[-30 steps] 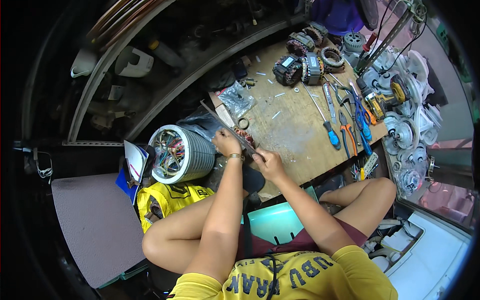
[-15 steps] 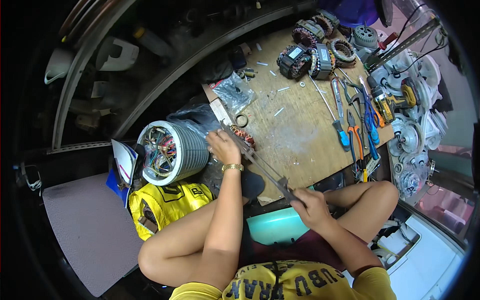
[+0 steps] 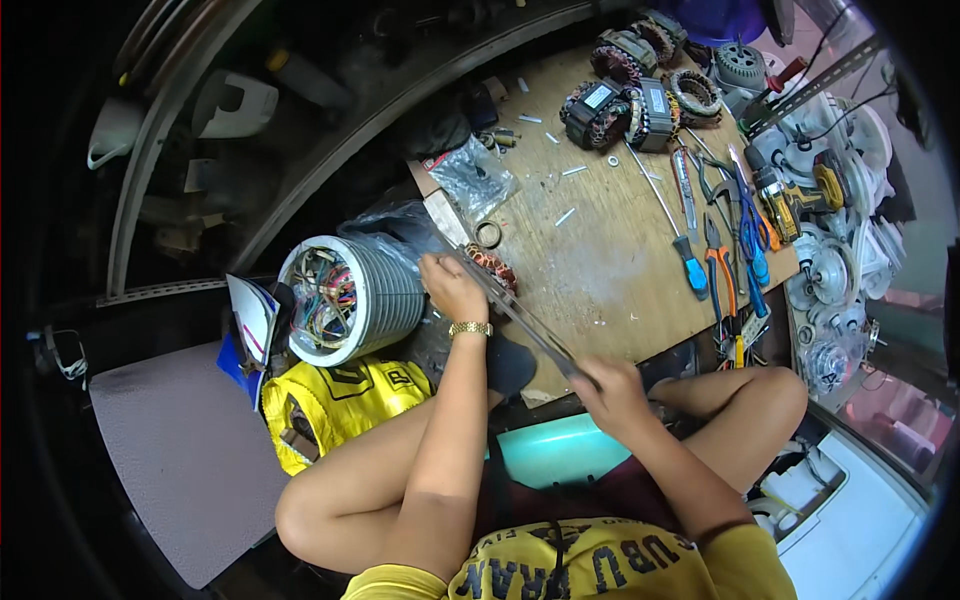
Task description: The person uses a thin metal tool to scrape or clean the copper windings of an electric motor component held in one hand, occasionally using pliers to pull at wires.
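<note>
My right hand grips the near end of a hacksaw, whose long narrow metal frame slants up to the left. The saw lies across a motor stator with copper-red windings at the left edge of the wooden work board. Closed against that stator's left side is my left hand, a gold-coloured watch on its wrist. The saw and the hand hide much of the stator, and where the blade meets it cannot be made out. A brown ring lies just beyond.
A ribbed white drum full of coloured wires stands left, above a yellow bag. On the board lie pliers, a blue-handled screwdriver and several stators. A yellow-black drill lies right, beside white plastic parts.
My right hand has pushed the hacksaw forward and to the left. My left hand stays closed at the stator. The whole view has shifted slightly.
</note>
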### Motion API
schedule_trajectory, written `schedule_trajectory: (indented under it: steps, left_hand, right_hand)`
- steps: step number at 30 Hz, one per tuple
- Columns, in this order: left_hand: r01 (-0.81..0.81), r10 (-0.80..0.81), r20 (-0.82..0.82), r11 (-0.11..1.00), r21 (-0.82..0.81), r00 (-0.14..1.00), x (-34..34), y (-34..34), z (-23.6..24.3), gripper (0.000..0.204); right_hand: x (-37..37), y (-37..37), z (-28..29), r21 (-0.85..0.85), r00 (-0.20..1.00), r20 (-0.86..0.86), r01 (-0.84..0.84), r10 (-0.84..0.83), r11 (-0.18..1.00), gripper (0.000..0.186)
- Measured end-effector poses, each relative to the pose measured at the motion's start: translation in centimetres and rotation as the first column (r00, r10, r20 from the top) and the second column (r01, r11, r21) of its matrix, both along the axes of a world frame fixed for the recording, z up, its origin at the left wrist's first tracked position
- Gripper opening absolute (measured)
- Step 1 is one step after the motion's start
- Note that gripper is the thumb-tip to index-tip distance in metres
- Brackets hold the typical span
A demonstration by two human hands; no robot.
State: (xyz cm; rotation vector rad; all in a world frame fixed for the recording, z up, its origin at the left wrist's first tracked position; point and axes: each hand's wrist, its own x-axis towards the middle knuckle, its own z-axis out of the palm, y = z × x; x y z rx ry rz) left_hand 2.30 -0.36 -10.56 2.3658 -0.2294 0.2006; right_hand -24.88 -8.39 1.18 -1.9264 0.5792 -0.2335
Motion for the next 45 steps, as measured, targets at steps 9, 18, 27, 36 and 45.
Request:
schedule_trajectory:
  steps: [9, 18, 27, 36, 45]
  left_hand:
    - [0.035, -0.035, 0.087, 0.999, 0.010, 0.996, -0.7, -2.4, 0.3, 0.014]
    - [0.007, -0.006, 0.054, 1.000, -0.018, 0.999, -0.9, -0.8, -0.3, 0.014]
    - [0.015, -0.013, 0.067, 1.000, -0.027, 0.998, -0.2, -1.5, 0.0, 0.015]
    - [0.030, -0.028, 0.157, 1.000, -0.008, 0.987, -0.9, -0.9, 0.2, 0.013]
    - [-0.022, 0.025, 0.132, 0.999, -0.025, 0.991, -0.2, -0.2, -0.8, 0.016]
  right_hand:
    - [9.0, -1.8, -6.1, -0.029, 0.983, 0.174, 0.066, -0.060, 0.997, 0.030]
    - [-3.0, -1.3, 1.5, 0.004, 1.000, 0.023, -0.002, 0.002, 1.000, 0.024]
    - [11.9, -1.1, -6.3, 0.055, 0.968, 0.235, 0.081, -0.092, 0.995, 0.030]
    - [1.0, -1.6, -3.7, -0.045, 0.997, 0.072, 0.008, -0.005, 0.999, 0.029]
    - [-1.0, -0.5, -3.5, -0.050, 0.996, 0.087, -0.031, 0.035, 0.998, 0.030]
